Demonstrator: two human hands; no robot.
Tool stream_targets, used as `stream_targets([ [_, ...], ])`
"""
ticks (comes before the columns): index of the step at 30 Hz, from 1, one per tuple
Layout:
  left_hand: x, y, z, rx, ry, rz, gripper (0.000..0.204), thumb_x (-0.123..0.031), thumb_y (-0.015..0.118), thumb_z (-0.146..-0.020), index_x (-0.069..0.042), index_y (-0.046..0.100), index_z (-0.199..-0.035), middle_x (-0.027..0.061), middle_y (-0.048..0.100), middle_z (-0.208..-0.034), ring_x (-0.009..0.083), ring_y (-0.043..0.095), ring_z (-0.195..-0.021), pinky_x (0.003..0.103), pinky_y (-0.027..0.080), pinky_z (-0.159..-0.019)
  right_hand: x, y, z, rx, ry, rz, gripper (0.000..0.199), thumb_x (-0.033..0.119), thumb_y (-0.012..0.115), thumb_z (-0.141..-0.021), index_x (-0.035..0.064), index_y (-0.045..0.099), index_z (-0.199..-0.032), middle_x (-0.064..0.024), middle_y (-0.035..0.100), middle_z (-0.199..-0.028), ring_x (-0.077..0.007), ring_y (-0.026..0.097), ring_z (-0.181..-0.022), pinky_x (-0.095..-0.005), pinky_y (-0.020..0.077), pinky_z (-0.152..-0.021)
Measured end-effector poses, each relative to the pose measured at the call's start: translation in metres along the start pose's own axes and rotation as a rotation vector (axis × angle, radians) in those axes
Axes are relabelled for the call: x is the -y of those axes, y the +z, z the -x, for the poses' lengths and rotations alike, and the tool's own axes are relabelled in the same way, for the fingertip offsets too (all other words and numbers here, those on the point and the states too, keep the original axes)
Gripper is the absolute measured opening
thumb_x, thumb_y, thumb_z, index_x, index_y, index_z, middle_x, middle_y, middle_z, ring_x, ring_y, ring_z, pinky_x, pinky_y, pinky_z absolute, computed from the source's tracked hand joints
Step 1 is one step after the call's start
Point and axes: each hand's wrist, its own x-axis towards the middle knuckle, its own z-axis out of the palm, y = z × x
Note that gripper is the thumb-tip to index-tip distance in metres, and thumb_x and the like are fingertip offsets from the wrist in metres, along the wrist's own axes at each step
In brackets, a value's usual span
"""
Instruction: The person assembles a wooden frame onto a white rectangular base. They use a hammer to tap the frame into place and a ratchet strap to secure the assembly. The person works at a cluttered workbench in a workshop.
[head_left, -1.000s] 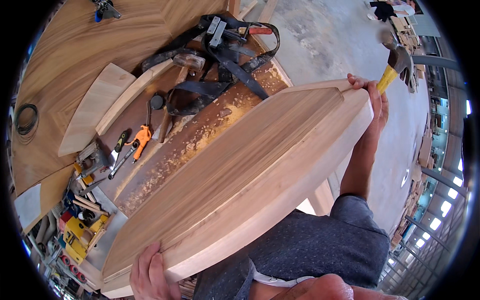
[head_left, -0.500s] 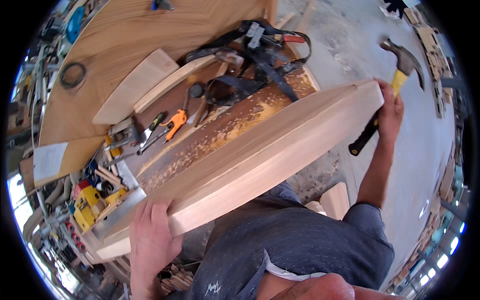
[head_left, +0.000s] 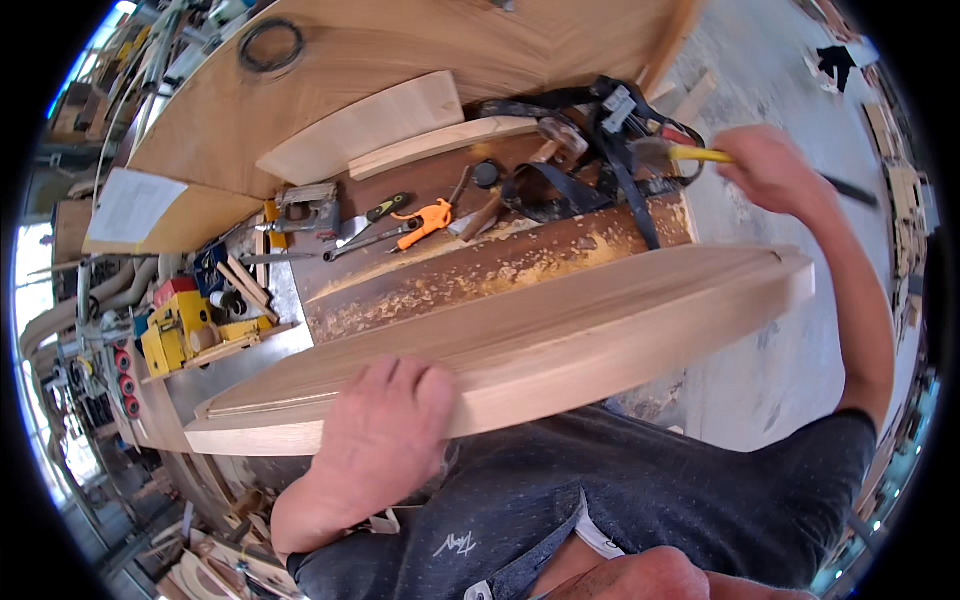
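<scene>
The fingers of the left hand (head_left: 390, 435) were bent over the near edge of a long wooden panel (head_left: 600, 345) and grasped it; the thumb was hidden. The right hand (head_left: 765, 170), well apart from the panel, was clenched around the handle of a hammer (head_left: 702, 154), whose blurred head pointed leftward, in front of black straps (head_left: 545, 195); I could not tell whether they touched. The panel was placed crosswise before the person's chest, along the near side of the counter (head_left: 500, 275), its curved edge facing the body. Farther on the counter there lay an orange air gun (head_left: 428, 218), a wrench (head_left: 365, 242) and a curved wooden strip (head_left: 440, 146). Behind this strip was a pale board (head_left: 365, 122).
</scene>
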Motion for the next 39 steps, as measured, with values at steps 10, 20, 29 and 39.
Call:
stream_targets([
  [10,0.018,0.019,0.01,-0.161,0.055,0.021,0.028,-0.016,0.061,-0.072,-0.001,0.06,-0.096,0.013,0.064,-0.1,0.0232,0.062,-0.086,0.033,0.052,-0.068,0.214,0.156,-0.298,0.421,-0.568,-0.128,0.027,0.025,0.067,-0.088,0.0016,0.069,-0.101,-0.0199,0.07,-0.096,-0.0382,0.067,-0.097,-0.0487,0.0517,-0.084],
  [20,0.023,-0.001,0.005,-0.112,0.055,0.016,0.028,-0.015,0.061,-0.078,0.001,0.059,-0.1,0.0211,0.065,-0.1,0.0314,0.063,-0.086,0.039,0.053,-0.076,0.222,0.241,-0.272,0.098,-0.545,-0.046,0.024,0.029,0.061,-0.093,0.0085,0.065,-0.104,-0.0152,0.064,-0.103,-0.0362,0.06,-0.104,-0.0464,0.0496,-0.087],
  [29,0.011,0.011,0.012,-0.16,-0.005,0.071,0.032,-0.023,0.061,-0.081,0.001,0.06,-0.103,0.0168,0.063,-0.103,0.0307,0.062,-0.091,0.04,0.053,-0.077,0.198,0.259,-0.216,0.515,-0.066,-0.086,0.043,0.041,0.05,-0.099,0.0044,0.062,-0.117,-0.0207,0.071,-0.109,-0.0357,0.069,-0.104,-0.0464,0.0541,-0.088],
  [39,0.005,0.028,0.016,-0.185,-0.061,-0.002,0.03,-0.029,0.06,-0.09,-0.004,0.061,-0.105,0.0119,0.063,-0.1,0.028,0.063,-0.093,0.043,0.054,-0.076,0.155,0.285,-0.191,0.457,-0.162,0.149,0.041,0.015,0.07,-0.083,-0.0039,0.057,-0.117,-0.018,0.071,-0.108,-0.0329,0.071,-0.101,-0.0413,0.0572,-0.081],
])
